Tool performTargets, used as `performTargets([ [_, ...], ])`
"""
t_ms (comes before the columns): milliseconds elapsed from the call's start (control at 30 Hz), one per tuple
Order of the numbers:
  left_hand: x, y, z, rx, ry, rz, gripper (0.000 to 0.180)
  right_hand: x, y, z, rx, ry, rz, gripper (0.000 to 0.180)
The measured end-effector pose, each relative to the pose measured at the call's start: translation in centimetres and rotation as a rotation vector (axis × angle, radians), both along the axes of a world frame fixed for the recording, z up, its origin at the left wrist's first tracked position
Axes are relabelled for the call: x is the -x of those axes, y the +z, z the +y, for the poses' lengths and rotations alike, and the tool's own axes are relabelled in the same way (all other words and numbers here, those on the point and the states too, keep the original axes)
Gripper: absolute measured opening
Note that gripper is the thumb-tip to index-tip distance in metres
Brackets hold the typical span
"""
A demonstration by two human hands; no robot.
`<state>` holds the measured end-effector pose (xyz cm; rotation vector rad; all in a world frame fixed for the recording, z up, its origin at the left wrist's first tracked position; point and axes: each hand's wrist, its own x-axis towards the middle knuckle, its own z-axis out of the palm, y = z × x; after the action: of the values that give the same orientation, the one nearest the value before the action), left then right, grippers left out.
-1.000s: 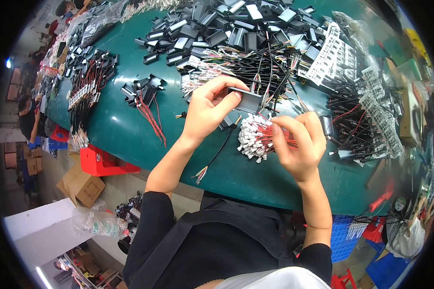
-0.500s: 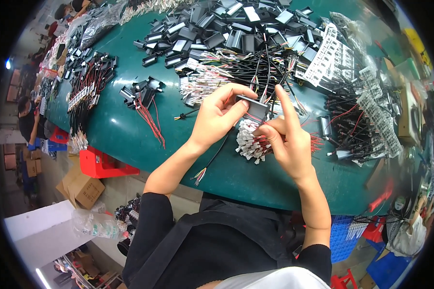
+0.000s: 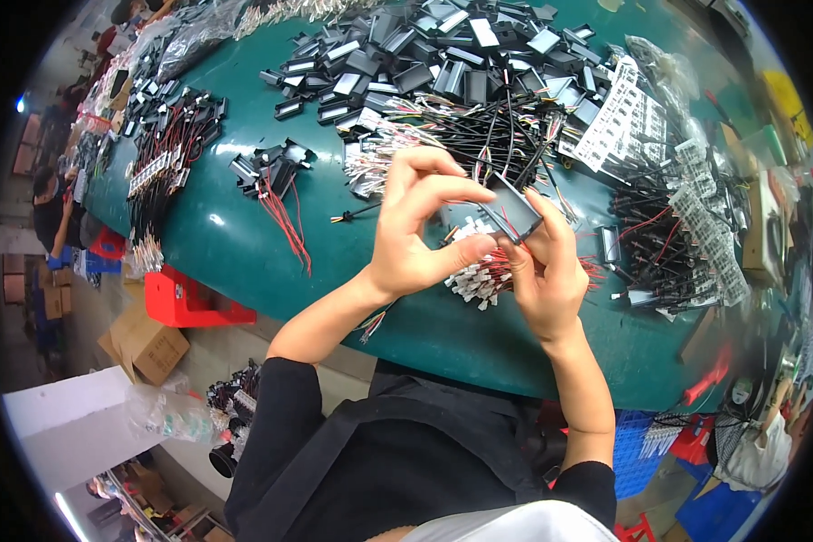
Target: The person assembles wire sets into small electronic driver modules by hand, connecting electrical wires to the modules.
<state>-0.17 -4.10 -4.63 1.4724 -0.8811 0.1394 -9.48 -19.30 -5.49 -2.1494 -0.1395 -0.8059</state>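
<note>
A small black plastic housing [image 3: 522, 215] is held tilted over the table, its open face showing. My right hand [image 3: 549, 275] grips its lower right edge between thumb and fingers. My left hand [image 3: 411, 226] is at its left side, thumb and forefinger curled toward thin wires [image 3: 495, 219] at the housing's edge; the exact contact is partly hidden. Beneath both hands lies a bundle of white connectors [image 3: 474, 282] with red wires. Just beyond is a heap of black cables [image 3: 452, 135] with stripped, coloured ends.
Many black housings [image 3: 415, 59] are piled at the back of the green table [image 3: 271, 257]. Label sheets [image 3: 614, 117] and more cables [image 3: 655, 235] lie on the right. Housings with red wires [image 3: 275, 172] lie to the left. A red stool [image 3: 190, 303] stands beside the table.
The housing has turned and shifted right, into my right hand's grip. My left fingers have left its top edge and moved to the wires; my right forefinger has come down.
</note>
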Motion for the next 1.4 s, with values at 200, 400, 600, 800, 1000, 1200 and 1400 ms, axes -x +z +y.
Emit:
performTargets([
  [200, 0.7, -0.1, 0.5, -0.015, 0.002, 0.018, 0.011, -0.6, 0.6, 0.8, 0.081, 0.071, -0.071, 0.047],
  [400, -4.8, 2.1, 4.3, 0.666, 0.165, 0.387, 0.021, -0.7, -0.1, 2.0, 0.167, 0.090, 0.296, 0.046],
  [600, -6.6, 2.0, 6.2, 0.717, 0.122, 0.447, 0.017, -0.4, -1.4, 8.1, 0.672, 0.437, 0.165, 0.017],
  [800, -9.0, 1.2, 9.0, 0.824, 0.136, 0.537, 0.024, -1.7, -1.0, 9.2, 0.827, 0.640, 0.016, 0.010],
  [1000, -9.7, 1.9, 10.4, 0.783, 0.225, 0.250, 0.032, -7.7, 5.6, 2.7, 0.865, 0.266, 0.001, 0.013],
  [1200, -7.0, 2.4, 6.8, 0.565, 0.077, 0.333, 0.032, -5.9, 4.1, -4.1, 0.525, 0.207, 0.438, 0.009],
  [1400, -5.1, 1.9, 4.7, 0.391, -0.145, 0.701, 0.016, -2.8, -1.6, -3.6, 0.432, 0.260, 0.566, 0.011],
])
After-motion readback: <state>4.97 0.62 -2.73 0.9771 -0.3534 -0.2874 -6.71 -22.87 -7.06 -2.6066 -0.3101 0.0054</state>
